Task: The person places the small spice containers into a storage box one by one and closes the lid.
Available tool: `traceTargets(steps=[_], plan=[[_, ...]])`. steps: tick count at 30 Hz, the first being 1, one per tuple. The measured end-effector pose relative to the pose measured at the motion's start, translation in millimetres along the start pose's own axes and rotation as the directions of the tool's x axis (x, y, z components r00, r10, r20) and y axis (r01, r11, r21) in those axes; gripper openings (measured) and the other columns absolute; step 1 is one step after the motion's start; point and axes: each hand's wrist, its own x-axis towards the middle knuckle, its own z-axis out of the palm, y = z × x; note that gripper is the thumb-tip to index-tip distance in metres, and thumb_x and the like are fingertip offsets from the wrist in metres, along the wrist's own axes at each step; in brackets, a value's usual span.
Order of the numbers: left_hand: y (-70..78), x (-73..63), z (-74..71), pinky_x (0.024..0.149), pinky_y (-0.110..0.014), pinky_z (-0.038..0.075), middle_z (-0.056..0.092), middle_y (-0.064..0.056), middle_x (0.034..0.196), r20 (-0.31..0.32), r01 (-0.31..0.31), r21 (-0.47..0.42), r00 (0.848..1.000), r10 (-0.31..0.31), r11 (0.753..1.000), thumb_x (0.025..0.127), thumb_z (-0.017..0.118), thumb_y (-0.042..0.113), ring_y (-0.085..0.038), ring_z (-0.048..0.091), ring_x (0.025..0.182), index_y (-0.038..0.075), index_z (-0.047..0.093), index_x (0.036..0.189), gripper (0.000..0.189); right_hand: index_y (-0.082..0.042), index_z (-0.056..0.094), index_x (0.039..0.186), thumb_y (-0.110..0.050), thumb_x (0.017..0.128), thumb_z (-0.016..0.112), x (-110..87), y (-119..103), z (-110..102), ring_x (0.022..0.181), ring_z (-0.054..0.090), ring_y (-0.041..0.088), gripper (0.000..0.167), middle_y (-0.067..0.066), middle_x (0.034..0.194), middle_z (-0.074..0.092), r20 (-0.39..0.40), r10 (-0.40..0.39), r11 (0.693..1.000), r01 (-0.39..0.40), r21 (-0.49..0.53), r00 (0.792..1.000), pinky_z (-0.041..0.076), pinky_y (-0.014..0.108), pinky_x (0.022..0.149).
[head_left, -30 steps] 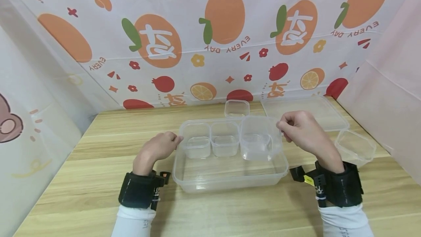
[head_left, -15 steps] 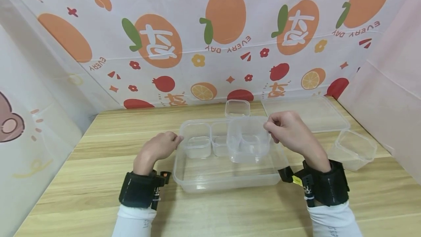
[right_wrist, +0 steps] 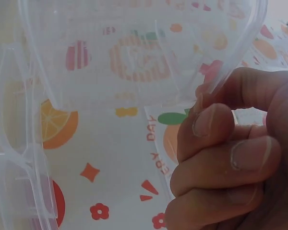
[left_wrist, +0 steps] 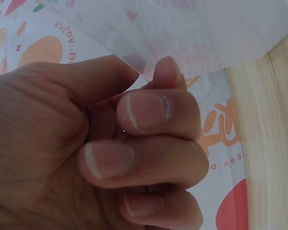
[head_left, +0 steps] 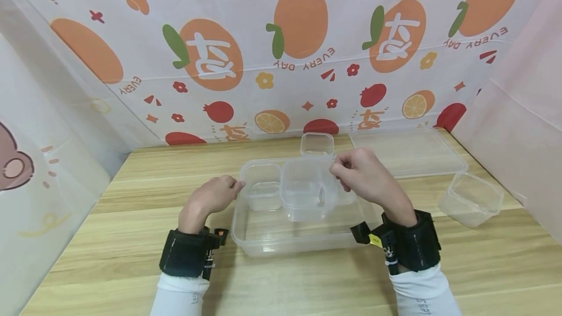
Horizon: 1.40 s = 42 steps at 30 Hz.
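My left hand (head_left: 215, 194) pinches the left rim of a large clear plastic box (head_left: 298, 245); thumb and index finger meet on that edge in the left wrist view. Between the thumb and index finger of my right hand (head_left: 366, 177) is the edge of a small clear container (head_left: 307, 184), seen from close by in the right wrist view. It hangs over the middle of the large box. Inside the box, at the left, sits another small clear container (head_left: 265, 196). What lies behind the held container is hard to make out through the clear plastic.
Behind the box stands a small clear container (head_left: 317, 144). A large flat clear lid (head_left: 410, 152) lies at the back right of the wooden table (head_left: 131, 218). Another small container (head_left: 471, 201) rests tilted at the right. A fruit-printed cloth (head_left: 246, 38) hangs behind.
My right hand has moved left with the small container, from over the box's right part to over its middle. My left hand has stayed at the box's left rim.
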Motion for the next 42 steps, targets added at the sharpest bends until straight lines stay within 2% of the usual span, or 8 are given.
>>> traceTargets(steps=[10,20,27,35,42], plan=[[-0.9,0.4,0.3,0.065,-0.035,0.039,0.051,-0.008,0.078,0.0,-0.014,0.008,1.0,0.014,1.0,0.105,0.042,0.026,-0.023,0.05,0.076,0.001,0.063,0.094,0.035,-0.001,0.06,0.069,-0.001,0.092,0.049,0.6,-0.3,2.7,0.05,0.046,0.018,0.026,0.001,0.053,0.047,0.001,-0.002,1.0,0.002,-0.012,1.0,0.033,0.025,0.049],[-0.2,0.8,-0.8,0.064,-0.035,0.039,0.05,-0.008,0.077,0.006,-0.016,0.012,1.0,0.016,1.0,0.106,0.041,0.025,-0.022,0.05,0.075,0.0,0.063,0.094,0.036,-0.005,0.062,0.068,-0.001,0.091,0.05,5.2,-3.6,14.0,0.05,0.046,0.017,0.026,0.001,0.054,0.047,0.03,-0.027,1.0,0.026,0.009,0.999,0.035,0.025,0.05],[0.3,0.0,-1.2,0.065,-0.035,0.039,0.049,-0.008,0.076,0.005,-0.013,0.009,1.0,0.013,1.0,0.105,0.041,0.026,-0.022,0.049,0.074,0.001,0.063,0.094,0.035,-0.002,0.064,0.07,-0.001,0.091,0.051,7.5,-7.0,21.3,0.049,0.046,0.015,0.025,0.0,0.054,0.047,0.067,-0.044,0.999,0.043,0.017,0.997,0.033,0.024,0.048],[0.4,0.0,-0.4,0.066,-0.036,0.04,0.054,-0.01,0.081,0.002,-0.008,0.009,1.0,0.007,1.0,0.105,0.041,0.027,-0.024,0.051,0.077,0.0,0.064,0.096,0.036,-0.006,0.064,0.07,-0.004,0.091,0.053,8.6,-9.9,28.8,0.049,0.046,0.013,0.023,-0.001,0.054,0.048,0.086,-0.023,1.0,0.024,-0.013,0.996,0.033,0.024,0.049],[-0.2,0.0,0.1,0.067,-0.037,0.041,0.055,-0.011,0.083,0.001,-0.001,0.007,1.0,0.001,1.0,0.105,0.041,0.027,-0.025,0.052,0.08,0.0,0.064,0.098,0.036,-0.004,0.066,0.071,-0.004,0.091,0.054,8.8,-11.0,33.5,0.047,0.045,0.013,0.023,-0.001,0.051,0.047,0.093,-0.029,0.999,0.033,-0.038,0.995,0.034,0.024,0.048]])
